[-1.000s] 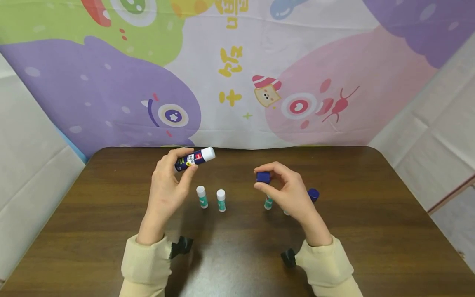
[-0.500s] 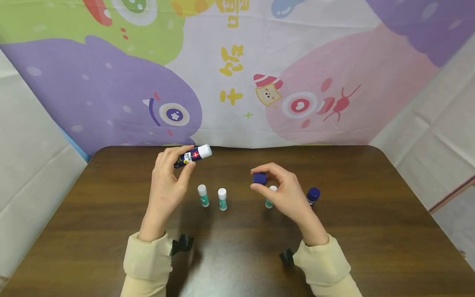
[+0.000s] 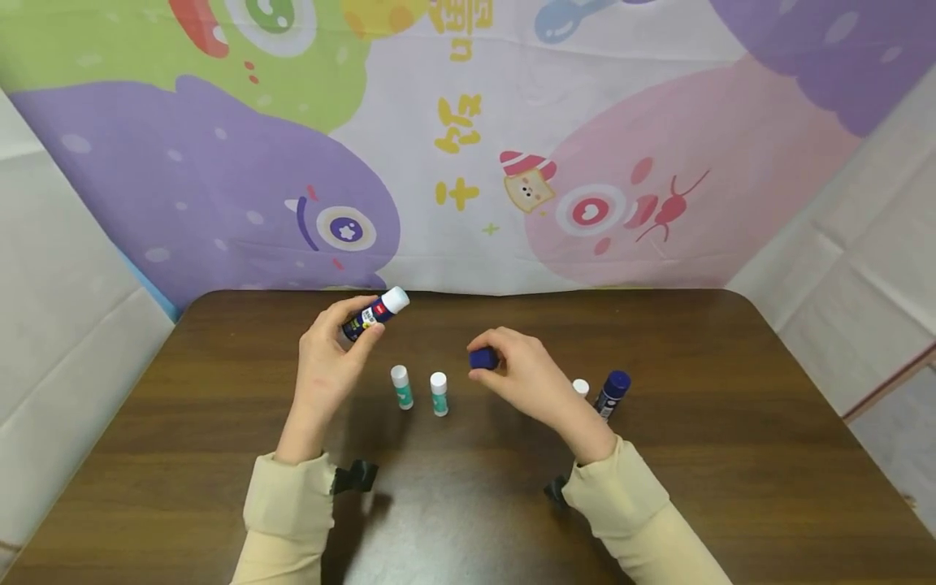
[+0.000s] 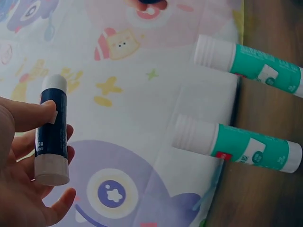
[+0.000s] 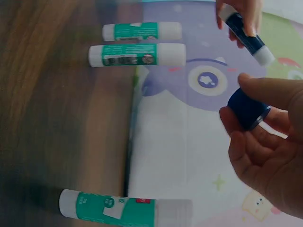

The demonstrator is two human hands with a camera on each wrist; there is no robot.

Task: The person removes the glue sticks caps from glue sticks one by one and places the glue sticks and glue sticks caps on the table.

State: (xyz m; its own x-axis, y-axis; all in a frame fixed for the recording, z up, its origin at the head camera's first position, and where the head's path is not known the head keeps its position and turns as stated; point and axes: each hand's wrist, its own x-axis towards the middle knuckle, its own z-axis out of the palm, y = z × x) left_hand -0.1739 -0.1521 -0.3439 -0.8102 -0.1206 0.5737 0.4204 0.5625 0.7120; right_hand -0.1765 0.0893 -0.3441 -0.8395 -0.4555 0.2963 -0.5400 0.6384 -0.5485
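My left hand [image 3: 322,370] pinches a navy glue stick [image 3: 368,318] between thumb and fingers, above the table's far left part. Its white end [image 3: 396,300] is bare and tilts up to the right. In my right hand [image 3: 530,378] is a small dark blue cap [image 3: 483,358], held at the fingertips; the right wrist view shows the cap [image 5: 248,109] between thumb and fingers. A gap separates the cap from the glue stick. Two green-and-white glue sticks, one [image 3: 402,388] left of the other [image 3: 439,396], stand upright between the hands.
Right of my right forearm stands a navy glue stick [image 3: 613,393] with its blue cap on. A white cap top [image 3: 581,387] shows beside it, the rest hidden by the arm. A cartoon-printed cloth [image 3: 453,244] hangs behind the brown table [image 3: 468,520].
My right hand has moved left with the blue cap, closer to the left hand. The glue stick in my left hand has shifted slightly left and tipped more upright.
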